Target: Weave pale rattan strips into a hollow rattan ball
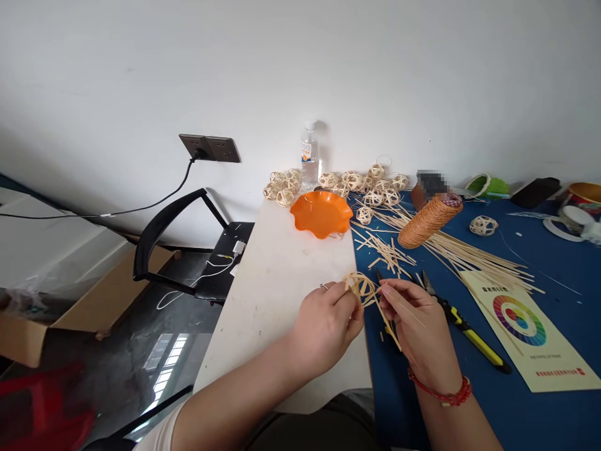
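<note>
My left hand (331, 319) is closed around a small woven bamboo-strip ball (361, 287), whose open lattice shows past the fingers. Beside it, my right hand (410, 313) pinches a thin bamboo strip (389, 322) at the ball's right side. Part of that strip hangs down between the hands. Close by my right hand, black-and-yellow pliers (469, 332) lie on the blue table surface, their jaws partly behind the fingers. Loose cut strips (387, 250) are scattered just beyond the hands.
An orange wavy-edged dish (322, 216) stands on the white tabletop (282, 275). Finished woven balls (357, 181) and a water bottle (309, 156) line the wall. To the right are an orange cord-wrapped cylinder (427, 222), long strips (483, 257) and a color-wheel card (521, 332). A black chair (173, 238) stands left.
</note>
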### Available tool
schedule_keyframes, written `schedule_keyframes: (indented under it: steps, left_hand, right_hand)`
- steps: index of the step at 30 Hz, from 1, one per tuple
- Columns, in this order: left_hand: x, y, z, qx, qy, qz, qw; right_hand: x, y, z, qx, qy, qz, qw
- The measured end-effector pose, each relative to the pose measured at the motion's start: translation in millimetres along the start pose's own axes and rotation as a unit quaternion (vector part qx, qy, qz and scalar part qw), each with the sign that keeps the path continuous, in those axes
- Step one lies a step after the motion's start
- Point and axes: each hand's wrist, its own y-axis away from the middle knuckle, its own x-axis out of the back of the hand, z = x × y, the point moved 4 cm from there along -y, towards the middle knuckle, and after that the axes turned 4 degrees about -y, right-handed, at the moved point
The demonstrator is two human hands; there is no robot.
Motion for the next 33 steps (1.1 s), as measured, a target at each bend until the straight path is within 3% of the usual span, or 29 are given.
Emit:
schedule_keyframes:
  steps: [11,16,21,27,33]
  left_hand:
    - [-1.9,-1,-2,0.0,0.039,-0.032,0.999]
    - [-3.1,-1,-3,-0.009,0.038,-0.06,0.997]
    - [-2.1,-3,-4,-0.013,0.045,-0.082,0.996]
    - [-2.6,-4,-5,-0.019,0.027,-0.097,0.995]
    - [-3.4,-4,-6,-0.048,-0.002,-0.102,0.994]
  right_hand:
    - [13,1,0,-0.019,-0.038,-0.019,0.999]
    - [22,0,2,0.046,0.018,-0.049,0.998]
    - [33,5,-2,0.172,0.112,-0.066,0.976]
    - [36,18,10,0.176,0.13,-0.024,0.976]
    - [26,25,11,0.237,0.161,-0.026,0.958]
